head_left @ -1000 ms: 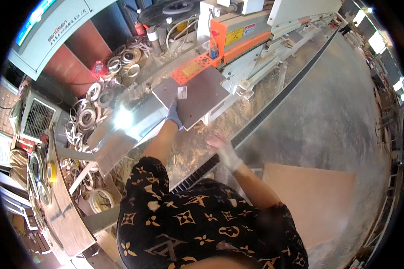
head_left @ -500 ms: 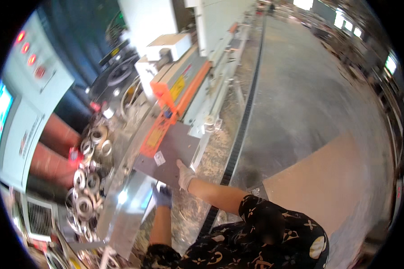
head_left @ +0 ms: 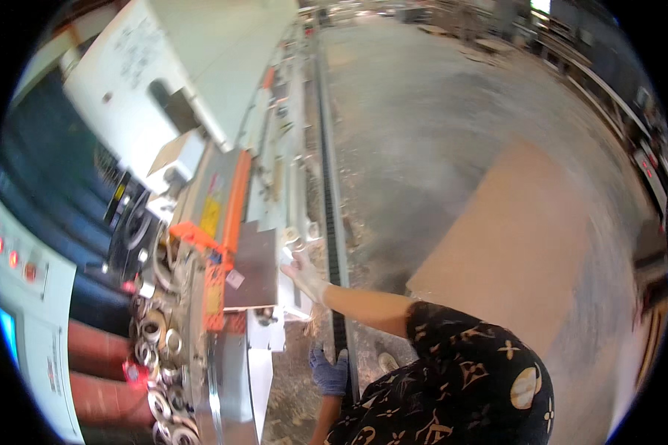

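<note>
A dark brown panel (head_left: 254,273) with a small white label (head_left: 234,279) lies flat on the machine's bed, its left side at the orange guard (head_left: 214,297). My right hand (head_left: 309,279), in a white glove, is at the panel's right edge with its fingers stretched toward it. Whether the fingertips press on the edge I cannot tell. Lower down, my left hand (head_left: 329,373) wears a blue-grey glove. It is off the panel, fingers apart and holding nothing, over the floor beside the machine.
The long machine (head_left: 234,185) runs away from me on the left. Several edging rolls (head_left: 159,371) are piled beside it, near a control cabinet (head_left: 33,319). A black chain track (head_left: 328,170) runs along the floor. A large tan sheet (head_left: 508,252) lies on my right.
My left hand has come away from the panel's near edge and moved to the right. My right hand stays by the panel's right edge. The whole view has turned.
</note>
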A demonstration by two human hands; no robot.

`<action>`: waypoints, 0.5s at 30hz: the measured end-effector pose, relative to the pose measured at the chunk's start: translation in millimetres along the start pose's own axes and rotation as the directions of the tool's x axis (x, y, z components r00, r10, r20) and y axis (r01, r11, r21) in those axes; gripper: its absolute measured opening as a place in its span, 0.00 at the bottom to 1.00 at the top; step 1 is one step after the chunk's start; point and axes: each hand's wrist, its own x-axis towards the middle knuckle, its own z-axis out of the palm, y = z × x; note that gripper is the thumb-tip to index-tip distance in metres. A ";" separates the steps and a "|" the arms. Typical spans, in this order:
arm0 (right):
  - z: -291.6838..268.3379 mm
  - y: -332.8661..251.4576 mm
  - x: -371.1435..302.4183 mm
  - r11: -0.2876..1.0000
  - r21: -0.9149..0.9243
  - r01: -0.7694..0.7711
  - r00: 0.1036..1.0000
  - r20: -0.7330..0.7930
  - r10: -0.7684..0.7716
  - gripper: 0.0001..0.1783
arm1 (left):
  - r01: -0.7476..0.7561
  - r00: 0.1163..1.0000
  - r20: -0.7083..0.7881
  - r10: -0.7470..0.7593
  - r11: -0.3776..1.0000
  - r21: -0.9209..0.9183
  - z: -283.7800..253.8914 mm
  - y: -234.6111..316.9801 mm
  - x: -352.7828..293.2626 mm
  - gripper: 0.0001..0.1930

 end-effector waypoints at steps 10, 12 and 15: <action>-441.5 43.8 -290.0 0.366 -0.441 -0.820 0.435 -0.895 -0.103 0.33 | -0.527 0.741 0.502 0.446 0.849 0.025 108.3 97.9 65.4 0.40; -488.9 90.2 -359.9 0.385 -0.154 -0.910 0.139 -0.988 -0.067 0.39 | -0.572 0.642 0.634 0.431 0.820 0.022 148.8 123.3 75.4 0.43; -500.6 87.4 -417.5 0.385 0.201 -0.901 -0.109 -0.963 0.248 0.49 | -0.599 0.538 0.771 0.340 0.798 0.066 223.1 140.1 88.2 0.48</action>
